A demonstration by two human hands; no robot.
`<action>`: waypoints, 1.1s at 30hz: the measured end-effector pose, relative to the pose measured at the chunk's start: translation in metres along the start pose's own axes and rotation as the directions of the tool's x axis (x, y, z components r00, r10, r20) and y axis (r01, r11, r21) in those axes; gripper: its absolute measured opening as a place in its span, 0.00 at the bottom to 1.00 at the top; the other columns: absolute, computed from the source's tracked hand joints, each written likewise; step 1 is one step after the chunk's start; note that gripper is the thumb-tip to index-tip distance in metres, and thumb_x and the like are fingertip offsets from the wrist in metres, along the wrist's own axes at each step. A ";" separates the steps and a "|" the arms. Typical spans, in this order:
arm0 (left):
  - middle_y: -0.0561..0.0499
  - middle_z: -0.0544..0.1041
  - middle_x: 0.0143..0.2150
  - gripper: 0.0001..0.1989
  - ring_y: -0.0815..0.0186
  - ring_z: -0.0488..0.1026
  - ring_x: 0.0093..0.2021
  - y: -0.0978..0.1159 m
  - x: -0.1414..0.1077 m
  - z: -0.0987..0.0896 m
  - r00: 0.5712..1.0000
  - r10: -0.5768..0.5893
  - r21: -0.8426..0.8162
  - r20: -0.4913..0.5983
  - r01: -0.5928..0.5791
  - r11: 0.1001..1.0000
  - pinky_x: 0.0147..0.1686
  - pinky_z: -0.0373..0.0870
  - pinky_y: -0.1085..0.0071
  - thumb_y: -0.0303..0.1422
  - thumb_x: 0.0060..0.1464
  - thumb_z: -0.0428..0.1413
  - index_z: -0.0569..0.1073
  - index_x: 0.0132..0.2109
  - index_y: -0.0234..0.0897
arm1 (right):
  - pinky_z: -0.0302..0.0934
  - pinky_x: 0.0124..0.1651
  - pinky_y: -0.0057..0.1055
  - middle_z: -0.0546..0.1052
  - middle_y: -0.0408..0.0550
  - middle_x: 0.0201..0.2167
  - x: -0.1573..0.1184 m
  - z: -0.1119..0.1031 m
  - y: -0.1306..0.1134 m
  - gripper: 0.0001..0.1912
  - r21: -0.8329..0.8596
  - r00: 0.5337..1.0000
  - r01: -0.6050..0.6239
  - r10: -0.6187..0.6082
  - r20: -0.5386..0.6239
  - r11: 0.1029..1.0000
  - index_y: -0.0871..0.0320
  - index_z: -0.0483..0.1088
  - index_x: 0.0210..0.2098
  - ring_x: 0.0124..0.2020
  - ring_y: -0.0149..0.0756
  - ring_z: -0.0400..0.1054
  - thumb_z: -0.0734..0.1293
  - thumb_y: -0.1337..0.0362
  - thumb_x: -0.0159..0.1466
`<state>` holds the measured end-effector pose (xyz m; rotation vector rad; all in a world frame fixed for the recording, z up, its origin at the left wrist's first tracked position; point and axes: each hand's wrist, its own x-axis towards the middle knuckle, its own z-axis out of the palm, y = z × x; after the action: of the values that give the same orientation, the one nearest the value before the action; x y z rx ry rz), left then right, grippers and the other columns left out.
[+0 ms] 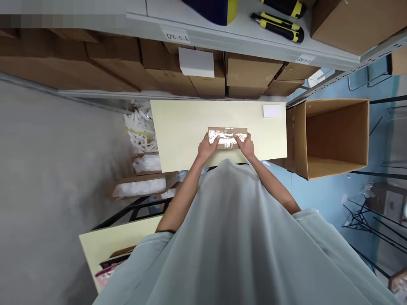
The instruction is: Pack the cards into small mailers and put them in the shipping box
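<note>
Forearms, bare below pale grey-green sleeves, run forward from your sides and angle inward over the near edge of the table, a cream rectangular top. Elbows slightly bent, wrists almost in line with the arms. Your left hand grips the left end of a small oblong brown cardboard box with glossy tape; your right hand grips its right end. Both thumbs lie over the upper face, tips pointing toward each other with a gap between. Box sits right of the table's middle, nearer the near edge than the far one, long sides roughly parallel to that edge.

Hard to make out: your fingers, mostly hidden at the ends and underside of the box; whether it rests on the tabletop or is slightly raised, you can't tell from above. Glare breaks up the tape, so any print is unreadable. Your pale grey-green shirt covers part of the table's near edge. White card by the far right corner: markings not legible. Beyond the far edge, a grey metal shelf is cut off at the top, as is a navy-and-yellow object on it.
</note>
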<state>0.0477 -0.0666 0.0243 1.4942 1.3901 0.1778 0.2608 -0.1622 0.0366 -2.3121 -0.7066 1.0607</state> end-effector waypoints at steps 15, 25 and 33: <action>0.37 0.86 0.57 0.35 0.51 0.80 0.58 -0.006 -0.009 -0.022 0.995 0.080 -0.199 0.052 -0.068 0.978 0.61 0.77 0.59 0.60 0.69 0.49 0.81 0.57 0.33 | 0.71 0.62 0.41 0.85 0.50 0.43 -0.014 -0.052 0.008 0.30 0.053 0.947 0.101 -0.112 0.302 0.994 0.58 0.81 0.50 0.52 0.48 0.78 0.63 0.39 0.75; 0.40 0.80 0.68 0.29 0.54 0.83 0.61 -0.023 -0.014 -0.016 0.994 0.077 -0.255 -0.083 -0.096 0.962 0.69 0.76 0.55 0.29 0.58 0.60 0.79 0.66 0.34 | 0.71 0.66 0.46 0.81 0.56 0.59 -0.008 -0.043 0.009 0.22 -0.084 0.978 0.194 -0.186 0.094 0.977 0.55 0.79 0.60 0.53 0.48 0.77 0.70 0.61 0.68; 0.34 0.73 0.75 0.43 0.47 0.77 0.70 -0.046 -0.016 -0.006 0.997 -0.070 -0.298 0.043 0.079 0.951 0.70 0.75 0.53 0.24 0.51 0.68 0.71 0.74 0.36 | 0.72 0.66 0.48 0.83 0.56 0.61 -0.009 -0.025 0.024 0.38 -0.134 0.984 0.044 -0.019 0.179 0.990 0.56 0.74 0.68 0.58 0.52 0.80 0.80 0.64 0.60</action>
<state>0.0093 -0.0859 0.0015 1.1864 1.3256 0.3024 0.2814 -0.1914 0.0408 -2.3314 -0.9081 1.2509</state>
